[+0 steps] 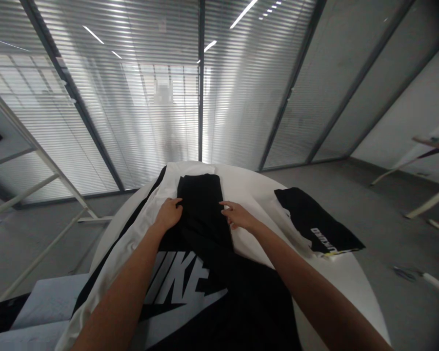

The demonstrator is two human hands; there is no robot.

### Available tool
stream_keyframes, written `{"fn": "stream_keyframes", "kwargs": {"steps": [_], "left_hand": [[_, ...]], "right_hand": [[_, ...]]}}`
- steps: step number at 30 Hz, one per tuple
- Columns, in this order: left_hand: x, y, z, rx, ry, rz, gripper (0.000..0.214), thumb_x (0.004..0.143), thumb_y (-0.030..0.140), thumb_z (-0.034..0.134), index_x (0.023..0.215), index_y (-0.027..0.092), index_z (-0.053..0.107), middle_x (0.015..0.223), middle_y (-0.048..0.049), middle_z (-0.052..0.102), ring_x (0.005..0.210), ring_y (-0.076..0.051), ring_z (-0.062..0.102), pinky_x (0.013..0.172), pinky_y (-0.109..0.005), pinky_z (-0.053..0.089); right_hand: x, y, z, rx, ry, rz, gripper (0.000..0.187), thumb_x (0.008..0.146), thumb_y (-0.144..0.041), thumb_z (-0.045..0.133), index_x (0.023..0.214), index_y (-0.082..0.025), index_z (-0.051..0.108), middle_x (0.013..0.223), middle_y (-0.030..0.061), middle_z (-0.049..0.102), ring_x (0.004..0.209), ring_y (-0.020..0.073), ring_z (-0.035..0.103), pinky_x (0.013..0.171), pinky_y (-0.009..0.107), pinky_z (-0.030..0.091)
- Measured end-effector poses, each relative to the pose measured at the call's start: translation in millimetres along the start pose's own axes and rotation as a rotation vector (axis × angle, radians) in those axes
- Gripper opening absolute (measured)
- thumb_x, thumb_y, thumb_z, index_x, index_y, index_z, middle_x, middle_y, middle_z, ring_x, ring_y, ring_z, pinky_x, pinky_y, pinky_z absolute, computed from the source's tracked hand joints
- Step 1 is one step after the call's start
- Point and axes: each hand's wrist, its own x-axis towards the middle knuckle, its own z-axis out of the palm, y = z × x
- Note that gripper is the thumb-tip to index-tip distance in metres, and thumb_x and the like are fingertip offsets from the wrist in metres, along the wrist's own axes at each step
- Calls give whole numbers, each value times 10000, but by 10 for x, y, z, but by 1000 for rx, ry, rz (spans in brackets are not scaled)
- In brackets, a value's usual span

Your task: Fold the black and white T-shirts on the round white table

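Black Nike-print garment point(219, 258) lies between and below both hands: smooth matte cloth, squared off at its far end, pale block lettering and swoosh on the near part. Left hand point(169, 213) is at its left edge, fingers curled; right hand point(238, 215) is at its right edge, index finger extended, others bent. Grip on the cloth cannot be determined for either. Left of the left hand: wrinkled black-edged white cloth point(141, 219). Right of the right hand: lettered black-and-white garment point(307, 214), on the smooth, rounded white counter point(256, 180)
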Motion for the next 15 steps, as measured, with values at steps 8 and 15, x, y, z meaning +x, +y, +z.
{"fn": "stream_keyframes", "kwargs": {"steps": [8, 15], "left_hand": [[-3, 91, -12, -232, -21, -22, 448, 825, 160, 488, 1240, 133, 656, 1246, -116, 648, 1173, -236, 592, 1066, -347, 408], [72, 517, 44, -533, -151, -80, 462, 781, 113, 517, 1217, 114, 669, 1093, -97, 725, 1004, -237, 673, 918, -348, 517]], "right_hand": [[77, 40, -103, -301, 108, -129, 381, 758, -92, 507, 1066, -156, 721, 723, 18, 675, 559, 99, 568, 577, 202, 462], [35, 215, -590, -253, 88, -77, 423, 732, -81, 496, 1089, -111, 722, 719, 38, 685, 585, 123, 575, 600, 232, 452]]}}
